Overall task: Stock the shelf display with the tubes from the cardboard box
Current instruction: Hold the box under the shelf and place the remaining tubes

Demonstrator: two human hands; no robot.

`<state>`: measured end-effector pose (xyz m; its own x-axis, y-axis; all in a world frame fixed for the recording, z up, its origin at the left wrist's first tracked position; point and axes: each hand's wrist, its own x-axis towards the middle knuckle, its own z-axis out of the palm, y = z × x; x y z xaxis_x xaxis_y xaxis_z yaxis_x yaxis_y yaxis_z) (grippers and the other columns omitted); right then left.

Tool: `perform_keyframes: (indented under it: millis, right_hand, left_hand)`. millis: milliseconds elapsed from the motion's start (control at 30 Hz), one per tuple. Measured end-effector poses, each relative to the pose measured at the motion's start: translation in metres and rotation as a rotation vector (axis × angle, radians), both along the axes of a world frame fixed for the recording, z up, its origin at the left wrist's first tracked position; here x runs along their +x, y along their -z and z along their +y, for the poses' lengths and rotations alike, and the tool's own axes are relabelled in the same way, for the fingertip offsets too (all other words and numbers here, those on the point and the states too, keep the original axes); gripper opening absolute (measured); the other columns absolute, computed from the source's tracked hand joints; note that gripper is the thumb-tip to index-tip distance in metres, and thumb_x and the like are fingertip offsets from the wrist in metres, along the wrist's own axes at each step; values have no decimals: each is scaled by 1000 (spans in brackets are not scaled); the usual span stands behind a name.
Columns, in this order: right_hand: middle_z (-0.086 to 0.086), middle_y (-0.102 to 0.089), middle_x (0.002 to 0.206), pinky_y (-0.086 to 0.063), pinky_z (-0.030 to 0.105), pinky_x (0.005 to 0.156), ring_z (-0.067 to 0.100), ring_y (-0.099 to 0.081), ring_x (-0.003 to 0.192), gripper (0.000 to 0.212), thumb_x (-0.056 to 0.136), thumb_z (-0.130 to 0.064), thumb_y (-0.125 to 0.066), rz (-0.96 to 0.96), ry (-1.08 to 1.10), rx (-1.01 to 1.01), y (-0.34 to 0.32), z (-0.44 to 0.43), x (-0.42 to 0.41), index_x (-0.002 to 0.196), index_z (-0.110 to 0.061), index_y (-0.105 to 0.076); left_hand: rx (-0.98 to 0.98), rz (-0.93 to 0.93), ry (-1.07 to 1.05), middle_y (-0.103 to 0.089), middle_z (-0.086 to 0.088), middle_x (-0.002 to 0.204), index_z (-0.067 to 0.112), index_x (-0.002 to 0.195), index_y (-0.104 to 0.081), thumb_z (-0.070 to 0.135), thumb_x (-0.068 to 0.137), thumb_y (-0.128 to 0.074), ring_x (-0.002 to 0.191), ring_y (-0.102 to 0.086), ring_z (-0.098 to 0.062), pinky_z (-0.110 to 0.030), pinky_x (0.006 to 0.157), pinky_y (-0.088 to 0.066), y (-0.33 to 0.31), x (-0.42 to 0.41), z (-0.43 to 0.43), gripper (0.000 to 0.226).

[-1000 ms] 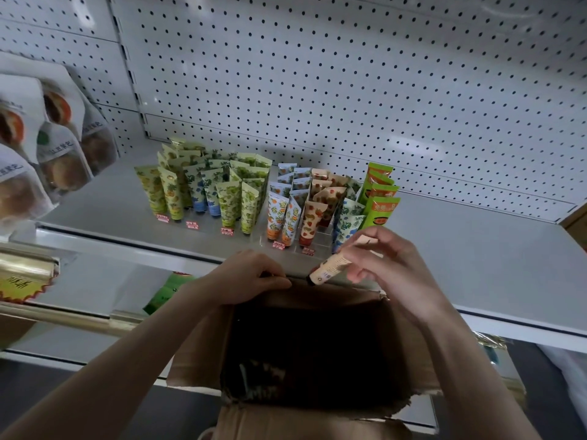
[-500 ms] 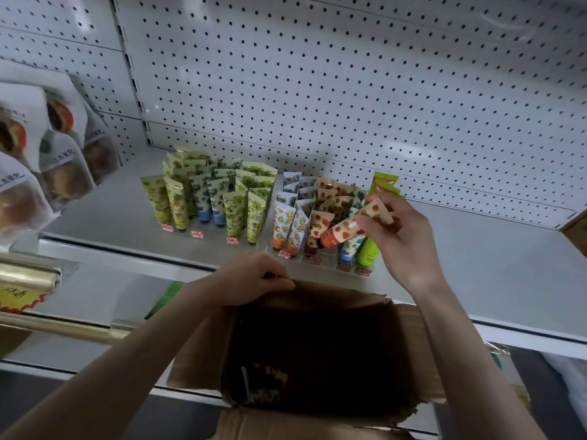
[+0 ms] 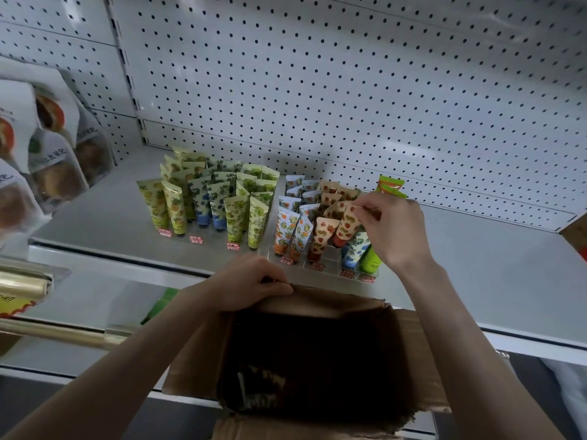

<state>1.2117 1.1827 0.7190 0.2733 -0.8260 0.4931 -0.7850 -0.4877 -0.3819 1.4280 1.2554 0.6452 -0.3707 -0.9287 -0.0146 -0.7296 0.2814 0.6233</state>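
a right hand (image 3: 394, 231) pinches the top of a strawberry-print tube (image 3: 347, 224), cap down in its row of the well-filled shelf display (image 3: 330, 272), while the left hand (image 3: 254, 281) grips the far rim of the cardboard box (image 3: 336, 301). the box's dark interior hides how many tubes remain.

The cardboard box (image 3: 333, 301) is black inside, contents untellable; its near wall runs off at 6 o'clock. The right hand (image 3: 394, 231) covers the tip of the red-spotted tube (image 3: 345, 227) it pinches and much of the green tubes (image 3: 370, 262) beside it. The price tags (image 3: 196, 239) are too small to read. At 9 o'clock, blurred snack bags (image 3: 54, 160) are cut off. The left arm (image 3: 143, 360) hides most of a green pack (image 3: 162, 303).
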Motion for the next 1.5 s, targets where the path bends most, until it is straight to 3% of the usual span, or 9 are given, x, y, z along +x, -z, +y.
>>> perform_keyframes:
  millis: [167, 300, 433, 567, 900, 1267, 1500]
  right_hand:
    - [1, -73, 90, -50, 33, 77, 25, -62, 91, 15, 88, -14, -62, 70, 28, 40, 4, -8, 7, 98, -17, -74]
    - [4, -72, 98, -32, 28, 80, 29, -50, 106, 17, 90, -15, -61, 178, 81, -22, 6, -8, 10, 101, -15, -73]
    - [4, -74, 89, -29, 35, 90, 32, -49, 103, 12, 85, -18, -66, 251, 101, -77, 12, -16, 9, 92, -17, -75]
    - [1, -72, 68, -20, 35, 78, 33, -52, 90, 6, 76, -14, -73, 318, 136, -169, 17, -21, 13, 72, -20, -74]
    - [1, -68, 64, -14, 37, 82, 28, -48, 98, 13, 80, -11, -66, 470, 170, -116, 18, -26, 20, 72, -19, -72]
    - [1, -69, 79, -9, 38, 87, 23, -41, 110, 20, 87, -12, -57, 568, 219, -54, 14, -26, 20, 93, -24, -72]
    - [0, -71, 87, -9, 37, 88, 24, -40, 114, 22, 87, -11, -59, 523, 204, -54, 14, -25, 16, 101, -24, -70]
  left_hand:
    - [-5, -10, -8, -70, 9, 86, 24, 93, -73, 37, 89, -58, 75, -58, -3, -14, 68, -39, 3, 2, -2, 20]
    - [-22, -30, -6, -69, 9, 86, 24, 93, -72, 37, 89, -58, 76, -57, -3, -12, 66, -37, 4, 2, -4, 20]
    - [-9, -39, -11, -69, 10, 85, 25, 92, -72, 37, 89, -58, 75, -57, -3, -19, 69, -40, 5, 3, -5, 19]
    - [10, -47, -16, -70, 11, 88, 26, 94, -72, 40, 88, -58, 78, -59, -4, -25, 74, -45, 6, 3, -5, 21]
    - [25, -41, -8, -69, 9, 87, 24, 95, -72, 39, 88, -58, 77, -59, -5, -24, 74, -45, 5, 1, -6, 22]
    - [34, -45, -12, -70, 7, 88, 23, 95, -72, 40, 89, -57, 78, -60, -7, -25, 75, -45, 3, 0, -6, 24]
    - [37, -30, -17, -70, 6, 89, 22, 95, -72, 38, 89, -58, 79, -60, -6, -23, 75, -45, 1, -1, -5, 23]
